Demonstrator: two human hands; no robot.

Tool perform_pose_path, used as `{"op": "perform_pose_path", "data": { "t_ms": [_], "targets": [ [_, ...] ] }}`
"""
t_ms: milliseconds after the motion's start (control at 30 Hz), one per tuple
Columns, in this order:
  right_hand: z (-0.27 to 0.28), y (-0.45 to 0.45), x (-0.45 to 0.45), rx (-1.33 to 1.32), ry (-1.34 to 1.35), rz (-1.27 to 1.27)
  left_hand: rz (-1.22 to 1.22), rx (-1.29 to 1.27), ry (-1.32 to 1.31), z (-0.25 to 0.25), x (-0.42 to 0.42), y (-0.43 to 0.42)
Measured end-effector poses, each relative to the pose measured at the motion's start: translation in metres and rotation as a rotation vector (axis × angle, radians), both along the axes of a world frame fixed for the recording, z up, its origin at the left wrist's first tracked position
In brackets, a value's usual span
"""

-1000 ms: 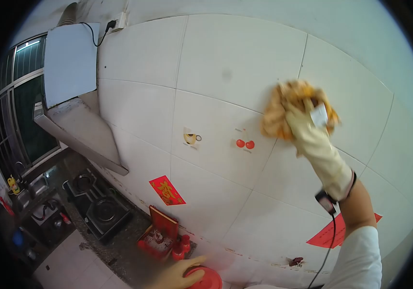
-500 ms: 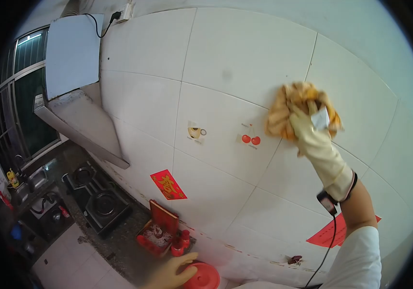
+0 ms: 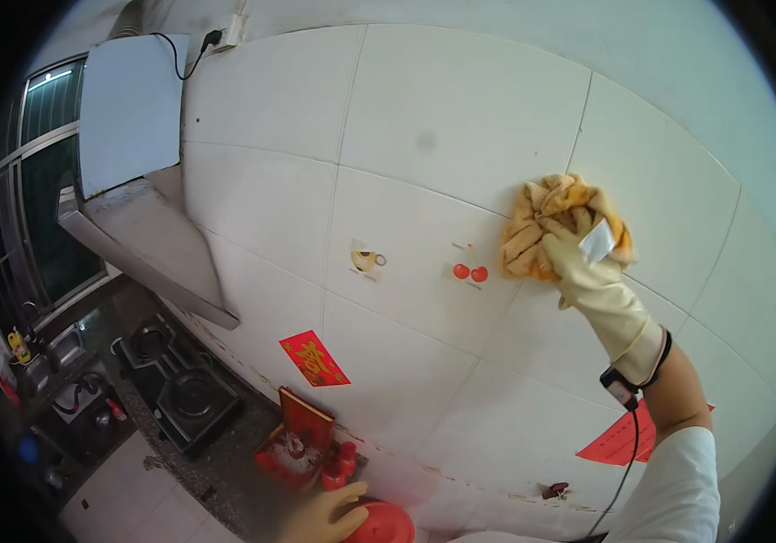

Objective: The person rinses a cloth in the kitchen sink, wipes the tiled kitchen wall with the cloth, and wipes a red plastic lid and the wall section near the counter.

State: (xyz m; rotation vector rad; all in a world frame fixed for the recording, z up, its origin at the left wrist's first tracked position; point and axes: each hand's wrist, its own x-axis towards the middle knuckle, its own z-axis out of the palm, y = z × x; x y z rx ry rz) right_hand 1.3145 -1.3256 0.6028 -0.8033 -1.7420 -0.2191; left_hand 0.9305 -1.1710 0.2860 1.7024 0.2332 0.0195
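My right hand (image 3: 587, 262), in a cream rubber glove, presses a crumpled yellow-tan cloth (image 3: 533, 240) against the white tiled wall (image 3: 415, 344). A white tag (image 3: 598, 241) sticks out of the cloth beside my fingers. Around that wrist is a dark band with a small device (image 3: 621, 389) and a cable. Low in the view, my left hand (image 3: 329, 514), also gloved, has its fingers apart and holds nothing. It is next to a round red lid or tub (image 3: 383, 525); whether it touches it I cannot tell.
An open red box (image 3: 297, 443) and red bottles (image 3: 341, 463) stand on the dark counter (image 3: 248, 425), near a black gas stove (image 3: 184, 389). A range hood (image 3: 153, 235) juts from the wall at left. Cherry (image 3: 470, 272) and cup stickers (image 3: 367, 261) are on the tiles.
The cloth and my right hand sit slightly lower in view, as does the wall, so the camera has tilted a little. My left hand has barely shifted.
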Motion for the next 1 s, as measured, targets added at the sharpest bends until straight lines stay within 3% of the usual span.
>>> {"op": "perform_pose_path", "data": {
  "t_ms": [33, 67, 133, 200, 333, 400, 433, 500, 533, 600, 667, 733, 800, 900, 967, 1000],
  "targets": [
    [0.012, 0.011, 0.006, -0.004, -0.007, 0.193, 0.010, -0.032, 0.009, -0.004, -0.003, 0.003],
    [0.035, 0.021, 0.029, -0.083, -0.016, 0.689, 0.016, -0.064, 0.017, -0.006, -0.002, 0.005],
    [0.078, 0.018, 0.011, -0.152, -0.127, 0.188, 0.001, -0.070, -0.014, -0.010, 0.004, 0.006],
    [0.073, 0.020, 0.010, -0.026, -0.095, -0.069, 0.009, -0.057, -0.041, -0.007, 0.007, 0.003],
    [0.034, 0.030, 0.052, -0.106, -0.067, 0.487, 0.018, 0.002, -0.047, 0.003, 0.003, -0.005],
    [0.023, 0.019, 0.042, -0.096, 0.012, 0.282, 0.053, -0.005, -0.062, -0.001, -0.004, -0.004],
    [0.008, -0.005, 0.021, -0.063, 0.086, -0.063, 0.098, -0.028, -0.085, -0.010, -0.010, -0.005],
    [0.026, -0.001, 0.013, -0.090, 0.084, -0.048, 0.173, -0.034, -0.128, -0.028, -0.016, -0.004],
    [0.065, 0.022, 0.026, -0.155, 0.009, 0.302, 0.193, -0.023, -0.145, -0.040, -0.014, -0.003],
    [0.090, 0.024, -0.022, -0.272, -0.065, -0.334, 0.198, 0.011, -0.159, -0.046, -0.011, -0.002],
    [0.091, 0.014, -0.064, -0.212, -0.304, -1.380, 0.186, 0.051, -0.181, -0.043, -0.006, -0.003],
    [0.071, 0.001, -0.019, -0.046, -0.797, -1.482, 0.172, 0.035, -0.184, -0.042, -0.003, -0.006],
    [0.057, -0.002, 0.009, 0.019, -0.887, -1.160, 0.155, 0.011, -0.154, -0.032, 0.001, -0.006],
    [0.026, -0.001, 0.031, -0.080, -0.336, -0.135, 0.150, 0.003, -0.103, -0.019, -0.006, -0.004],
    [0.033, 0.000, 0.033, -0.074, -0.279, -0.146, 0.208, 0.059, -0.178, -0.038, -0.015, 0.000],
    [0.055, -0.006, 0.015, -0.049, -0.405, -0.507, 0.223, 0.017, -0.181, -0.041, -0.017, 0.000]
  ]
}}
